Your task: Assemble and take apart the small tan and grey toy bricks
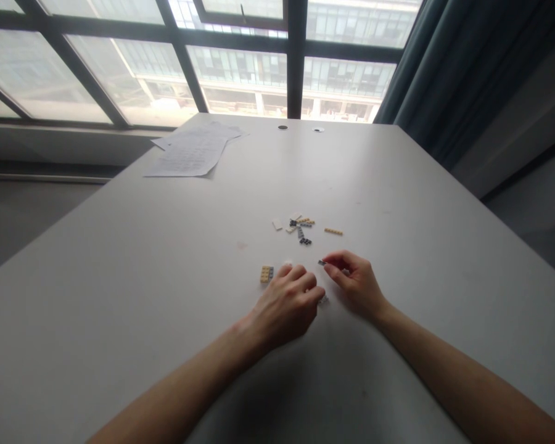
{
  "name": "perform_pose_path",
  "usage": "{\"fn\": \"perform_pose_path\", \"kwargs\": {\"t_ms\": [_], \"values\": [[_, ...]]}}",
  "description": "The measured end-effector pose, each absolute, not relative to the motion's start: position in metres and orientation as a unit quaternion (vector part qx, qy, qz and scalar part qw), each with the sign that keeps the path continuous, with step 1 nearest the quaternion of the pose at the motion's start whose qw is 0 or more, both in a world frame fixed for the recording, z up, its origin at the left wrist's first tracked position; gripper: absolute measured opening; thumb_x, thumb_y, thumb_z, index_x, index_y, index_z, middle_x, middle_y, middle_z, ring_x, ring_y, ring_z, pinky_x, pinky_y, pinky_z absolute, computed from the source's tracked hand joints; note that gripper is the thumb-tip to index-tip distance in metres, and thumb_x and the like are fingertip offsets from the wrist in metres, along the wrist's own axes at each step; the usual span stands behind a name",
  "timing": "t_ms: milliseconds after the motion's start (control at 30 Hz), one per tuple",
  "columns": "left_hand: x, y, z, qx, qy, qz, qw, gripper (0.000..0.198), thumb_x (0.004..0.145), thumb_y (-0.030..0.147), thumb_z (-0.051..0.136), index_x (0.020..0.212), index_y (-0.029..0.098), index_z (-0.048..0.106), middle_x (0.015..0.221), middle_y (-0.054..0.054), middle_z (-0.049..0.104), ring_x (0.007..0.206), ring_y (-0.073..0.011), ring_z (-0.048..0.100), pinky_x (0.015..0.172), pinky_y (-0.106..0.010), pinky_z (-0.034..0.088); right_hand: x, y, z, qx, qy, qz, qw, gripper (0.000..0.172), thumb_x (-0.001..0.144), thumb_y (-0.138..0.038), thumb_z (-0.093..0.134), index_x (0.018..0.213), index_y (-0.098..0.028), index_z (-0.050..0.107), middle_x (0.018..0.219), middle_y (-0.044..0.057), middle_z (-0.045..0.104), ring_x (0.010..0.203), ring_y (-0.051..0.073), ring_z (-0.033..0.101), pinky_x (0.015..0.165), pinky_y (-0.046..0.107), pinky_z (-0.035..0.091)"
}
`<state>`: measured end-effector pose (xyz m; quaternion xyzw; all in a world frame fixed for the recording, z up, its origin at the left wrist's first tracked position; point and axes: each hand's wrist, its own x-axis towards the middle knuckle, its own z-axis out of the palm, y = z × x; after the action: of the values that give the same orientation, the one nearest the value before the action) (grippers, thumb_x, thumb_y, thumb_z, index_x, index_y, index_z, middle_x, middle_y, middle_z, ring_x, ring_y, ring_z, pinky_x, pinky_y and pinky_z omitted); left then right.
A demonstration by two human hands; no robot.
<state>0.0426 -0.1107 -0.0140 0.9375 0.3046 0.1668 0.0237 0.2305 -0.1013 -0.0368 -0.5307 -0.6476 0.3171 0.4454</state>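
My right hand (355, 282) pinches a small dark grey toy building brick (321, 263) between thumb and fingertips, just above or at the table. To its left, my left hand (290, 301) is closed with the fingers curled down; whatever they hold is hidden behind the knuckles. Small pale pieces (324, 300) show beside its fingertips. Against the far side of this hand sits a tan studded brick (265, 274) with a grey piece (271, 272) alongside it. A whitish piece (287, 264) is partly covered by the left knuckles.
Beyond my hands lies a loose pile of tan, grey, white and black bricks (300, 227). A thin tan strip (333, 232) is to its right. Printed papers (189, 151) rest at the far left of the white table (166, 259). Windows and a curtain (425, 68) stand behind.
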Motion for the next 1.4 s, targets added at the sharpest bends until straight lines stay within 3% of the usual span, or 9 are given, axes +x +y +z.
{"fn": "perform_pose_path", "kwargs": {"t_ms": [100, 500, 700, 800, 900, 1033, 1200, 1400], "values": [[0.042, -0.11, -0.015, 0.946, 0.294, 0.135, 0.029, 0.013, 0.085, 0.014, 0.051, 0.091, 0.02, 0.062, 0.09, -0.005, 0.061, 0.088, -0.021, 0.05, 0.082, -0.037, 0.036, 0.231, -0.102, -0.037, -0.529, -0.647, 0.322, 0.445, 0.011, 0.083, -0.025, 0.061, 0.088, -0.018, 0.067, 0.081, 0.004, 0.068, 0.07, 0.017, 0.06, 0.065, 0.029, 0.048], [0.043, -0.111, -0.017, 0.953, 0.264, 0.149, 0.023, 0.013, 0.086, 0.014, 0.048, 0.086, 0.018, 0.06, 0.088, -0.006, 0.061, 0.087, -0.0203, 0.05, 0.079, -0.036, 0.036, 0.23, -0.101, -0.036, -0.525, -0.647, 0.328, 0.445, 0.011, 0.083, -0.026, 0.062, 0.087, -0.017, 0.067, 0.077, 0.003, 0.067, 0.066, 0.015, 0.058, 0.062, 0.027, 0.047], [0.041, -0.114, -0.003, 0.961, 0.164, 0.152, 0.161, 0.022, 0.082, 0.039, 0.061, 0.092, 0.021, 0.064, 0.09, -0.004, 0.063, 0.089, -0.0202, 0.051, 0.083, -0.037, 0.036, 0.23, -0.101, -0.037, -0.526, -0.644, 0.331, 0.447, 0.011, 0.084, -0.026, 0.061, 0.088, -0.017, 0.067, 0.076, 0.002, 0.066, 0.065, 0.015, 0.057, 0.062, 0.027, 0.047], [0.042, -0.117, -0.003, 0.962, 0.152, 0.134, 0.18, 0.021, 0.079, 0.04, 0.066, 0.087, 0.022, 0.065, 0.088, -0.003, 0.064, 0.089, -0.0198, 0.051, 0.085, -0.037, 0.035, 0.231, -0.101, -0.039, -0.527, -0.644, 0.33, 0.446, 0.012, 0.084, -0.026, 0.061, 0.089, -0.017, 0.067, 0.077, 0.002, 0.066, 0.065, 0.014, 0.057, 0.063, 0.027, 0.047], [0.045, -0.12, -0.007, 0.968, 0.145, 0.12, 0.168, 0.011, 0.083, 0.031, 0.062, 0.078, 0.021, 0.065, 0.081, -0.002, 0.062, 0.085, -0.0182, 0.05, 0.08, -0.035, 0.035, 0.23, -0.102, -0.039, -0.529, -0.644, 0.329, 0.444, 0.012, 0.084, -0.026, 0.061, 0.09, -0.018, 0.067, 0.076, 0.002, 0.066, 0.065, 0.014, 0.057, 0.062, 0.026, 0.047], [0.047, -0.12, -0.012, 0.973, 0.147, 0.121, 0.131, 0.015, 0.087, 0.02, 0.054, 0.074, 0.021, 0.062, 0.076, -0.001, 0.06, 0.078, -0.0167, 0.047, 0.076, -0.034, 0.034, 0.23, -0.102, -0.038, -0.528, -0.648, 0.322, 0.444, 0.011, 0.084, -0.024, 0.06, 0.089, -0.018, 0.067, 0.075, 0.001, 0.065, 0.063, 0.014, 0.056, 0.06, 0.026, 0.046], [0.037, -0.105, -0.01, 0.974, 0.195, 0.098, 0.052, 0.012, 0.088, 0.015, 0.054, 0.08, 0.02, 0.061, 0.083, -0.003, 0.06, 0.082, -0.0178, 0.048, 0.077, -0.034, 0.034, 0.228, -0.105, -0.035, -0.52, -0.683, 0.289, 0.424, 0.007, 0.084, -0.02, 0.06, 0.087, -0.019, 0.066, 0.075, 0.0, 0.065, 0.064, 0.013, 0.056, 0.061, 0.024, 0.045], [0.025, -0.093, -0.007, 0.96, 0.255, 0.113, 0.015, 0.01, 0.088, 0.017, 0.054, 0.09, 0.021, 0.062, 0.089, -0.003, 0.063, 0.086, -0.0182, 0.051, 0.076, -0.032, 0.035, 0.224, -0.114, -0.034, -0.469, -0.794, 0.219, 0.318, 0.012, 0.08, -0.01, 0.057, 0.083, -0.019, 0.065, 0.076, 0.001, 0.064, 0.068, 0.014, 0.056, 0.066, 0.026, 0.042]]}}
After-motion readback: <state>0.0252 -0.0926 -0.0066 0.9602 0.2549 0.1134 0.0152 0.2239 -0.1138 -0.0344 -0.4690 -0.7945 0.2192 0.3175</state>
